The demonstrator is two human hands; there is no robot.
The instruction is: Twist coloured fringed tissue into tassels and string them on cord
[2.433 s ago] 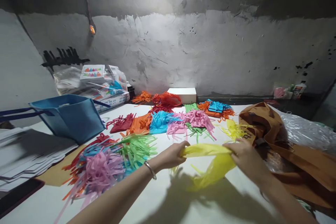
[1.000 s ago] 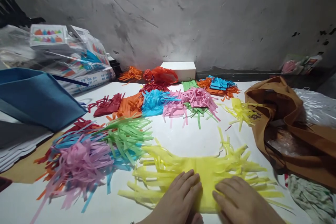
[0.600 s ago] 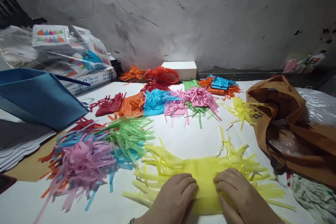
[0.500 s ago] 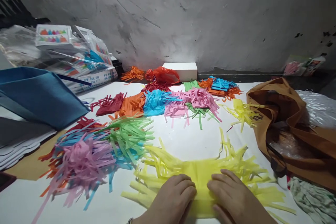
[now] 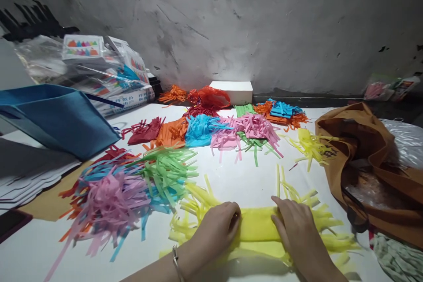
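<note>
A sheet of yellow tissue paper (image 5: 261, 224), cut into fringe at both ends, lies folded on the white table covering in front of me. My left hand (image 5: 220, 224), fingers curled and pinched, grips the left side of its plain middle band. At the band's right side, my right hand (image 5: 294, 224) holds the paper between thumb and fingers. A lower layer shows below the band, nearer to me. Just left of it lie a green fringed bundle (image 5: 168, 167) and a pink fringed bundle (image 5: 112, 198).
Along the back are dark red (image 5: 145, 132), orange (image 5: 170, 132), blue (image 5: 201, 130) and pink (image 5: 254, 128) fringed bundles. A blue fabric bag (image 5: 62, 119) stands left, a brown bag (image 5: 357, 141) right. A white box (image 5: 236, 92) rests by the wall.
Both hands have moved from pressing on the paper's middle to gripping the sides of its band. The band now looks folded over, with a loose layer nearer me. The view has shifted slightly.
</note>
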